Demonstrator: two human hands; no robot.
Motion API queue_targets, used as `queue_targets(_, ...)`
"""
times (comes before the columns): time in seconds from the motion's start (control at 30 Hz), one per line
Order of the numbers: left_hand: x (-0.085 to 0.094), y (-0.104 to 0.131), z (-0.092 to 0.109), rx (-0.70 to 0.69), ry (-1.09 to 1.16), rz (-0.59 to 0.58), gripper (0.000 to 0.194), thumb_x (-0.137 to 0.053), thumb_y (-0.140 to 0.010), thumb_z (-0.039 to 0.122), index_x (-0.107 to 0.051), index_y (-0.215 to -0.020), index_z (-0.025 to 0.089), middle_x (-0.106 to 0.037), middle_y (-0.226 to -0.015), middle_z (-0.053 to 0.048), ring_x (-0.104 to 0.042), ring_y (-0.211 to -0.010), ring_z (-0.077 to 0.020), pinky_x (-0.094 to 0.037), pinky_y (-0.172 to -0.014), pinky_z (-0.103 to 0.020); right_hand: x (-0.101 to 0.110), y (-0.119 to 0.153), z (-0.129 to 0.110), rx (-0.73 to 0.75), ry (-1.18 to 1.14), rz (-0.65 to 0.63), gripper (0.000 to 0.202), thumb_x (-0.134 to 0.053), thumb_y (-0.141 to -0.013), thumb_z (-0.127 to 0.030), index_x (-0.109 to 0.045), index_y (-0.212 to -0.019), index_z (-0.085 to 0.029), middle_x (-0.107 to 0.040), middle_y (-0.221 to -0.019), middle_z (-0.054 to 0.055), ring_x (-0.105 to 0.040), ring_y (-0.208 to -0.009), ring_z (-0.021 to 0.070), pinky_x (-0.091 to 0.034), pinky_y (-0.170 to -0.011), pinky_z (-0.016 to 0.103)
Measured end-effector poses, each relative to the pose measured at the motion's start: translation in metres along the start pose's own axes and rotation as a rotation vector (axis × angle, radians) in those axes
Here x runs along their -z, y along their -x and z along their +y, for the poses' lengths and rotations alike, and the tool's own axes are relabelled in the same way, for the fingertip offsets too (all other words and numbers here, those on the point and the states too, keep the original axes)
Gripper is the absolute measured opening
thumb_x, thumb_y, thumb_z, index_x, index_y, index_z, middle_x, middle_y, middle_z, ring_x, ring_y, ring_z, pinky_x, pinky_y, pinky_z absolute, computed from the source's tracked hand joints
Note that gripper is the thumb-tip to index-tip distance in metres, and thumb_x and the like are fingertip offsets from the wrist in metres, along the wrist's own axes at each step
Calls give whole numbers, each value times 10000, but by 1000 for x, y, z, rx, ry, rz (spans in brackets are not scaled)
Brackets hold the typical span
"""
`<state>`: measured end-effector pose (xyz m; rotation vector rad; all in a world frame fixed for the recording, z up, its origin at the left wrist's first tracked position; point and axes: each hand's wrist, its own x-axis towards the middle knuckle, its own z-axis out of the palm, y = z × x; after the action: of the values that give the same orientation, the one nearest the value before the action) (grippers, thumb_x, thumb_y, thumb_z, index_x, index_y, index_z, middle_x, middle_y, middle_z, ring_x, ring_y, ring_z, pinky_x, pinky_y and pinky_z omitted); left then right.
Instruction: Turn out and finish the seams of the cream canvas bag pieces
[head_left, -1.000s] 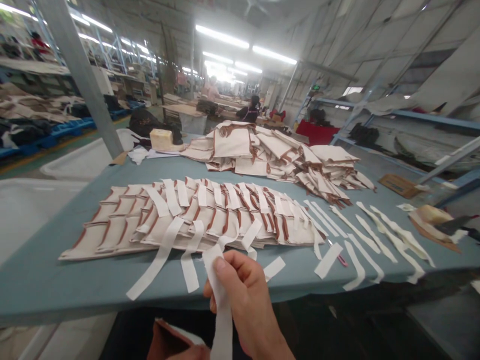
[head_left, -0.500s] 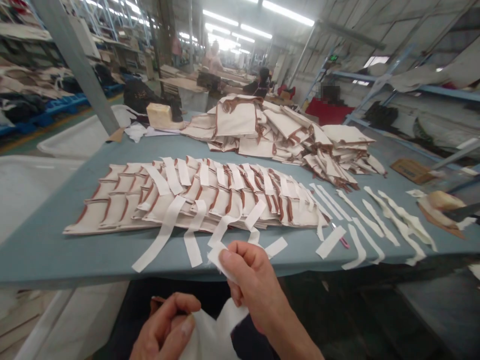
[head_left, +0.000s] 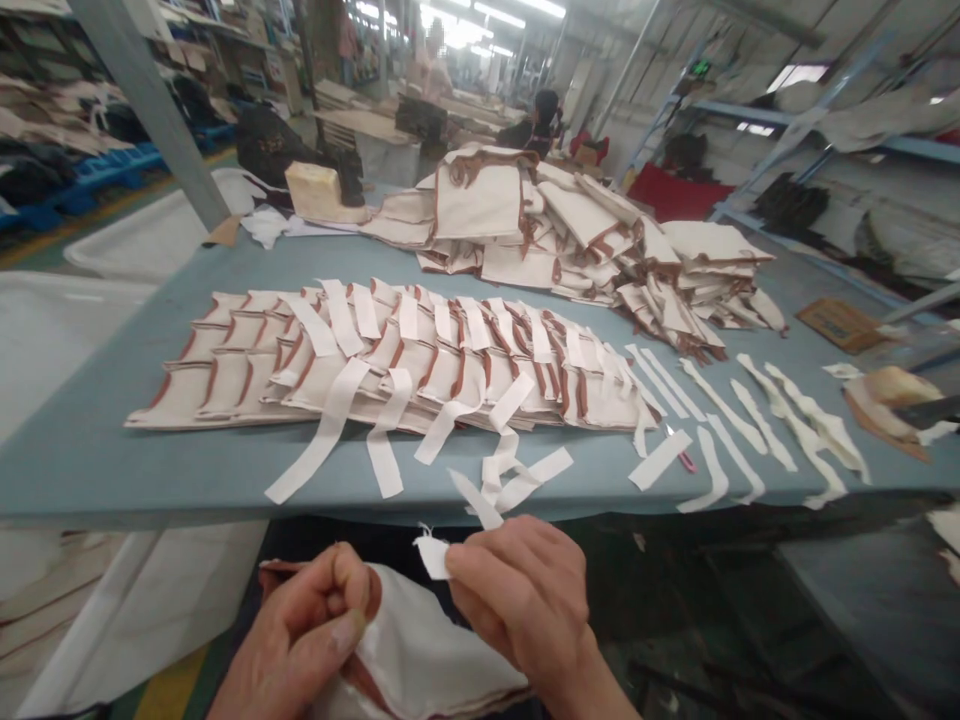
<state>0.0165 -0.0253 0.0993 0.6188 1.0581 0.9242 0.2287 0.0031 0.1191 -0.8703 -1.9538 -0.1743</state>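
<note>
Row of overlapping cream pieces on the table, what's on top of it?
White strips lie across the cream pieces; some reach onto the table. What the strips and overlaps cover is hidden.

- We see a pale yellow block [head_left: 312, 188] beside a dark bundle [head_left: 268, 148]
- We note a slanting grey post [head_left: 150, 100] near white bins [head_left: 67, 320]
- At right, we find a cardboard box [head_left: 836, 325] and red cloth [head_left: 675, 192]

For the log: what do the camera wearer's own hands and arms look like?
The ungloved left hand and ungloved right hand show no visible rings or markings. The right forearm is bare to the frame edge, with no sleeve or watch in view.
</note>
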Motion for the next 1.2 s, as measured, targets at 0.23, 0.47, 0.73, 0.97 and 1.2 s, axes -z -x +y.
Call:
queue_targets(0.23, -2, 0, -4, -24, 56, 88, 593, -933, -687, 678, -566, -635, 214, -462, -662, 40, -392, -607, -145, -393, -542, -247, 20, 2, 0, 105, 31, -127, 177, -617, -1009, -52, -665, -961, -216, -705, -688, -19, -466, -539, 136, -325, -579, 331)
queue_targets(0.47, -1, -6, -2, -100, 7, 78, 499, -886, -770, 580, -563, -643, 221, -464, -661, 41, -399, -606, -152, -393, -536, -251, 9, 8, 5, -21, -123, -72, 180, -588, -1062, -84, -688, -1006, -223, -752, -733, -13, -593, -566, 123, -402, -585, 279)
queue_targets(0.73, 15, -9, -12, -146, -107, -13, 527, -593, -1020, 562, -531, -617, 229, -528, -626, 6, -456, -607, -183, -399, -551, -278, -25, 58, -32, -1397, -1074, -154, 520, -785, -945, -700, -582, -894, -224, -484, -519, -116, -280, -402, 47, -237, -395, 168)
queue_targets(0.97, 37, -5, -22, -138, -333, -23, 453, -596, -1017, 528, -591, -686, 219, -563, -705, -8, -470, -657, -189, -395, -591, -286, -26, 63, -47, -1596, -1271, -342, 689, -860, -774, -829, -537, -868, -227, -425, -491, -141, -246, -402, 28, -185, -389, 160)
queue_targets(1.2, 52, 6, -19, -30, -461, -132, 380, -720, -930, 542, -659, -795, 192, -645, -798, -11, -548, -728, -188, -432, -673, -267, -43, 88, -57, -1659, -1307, -324, 687, -879, -761, -814, -534, -855, -228, -398, -455, -158, -199, -391, 19, -133, -400, 174)
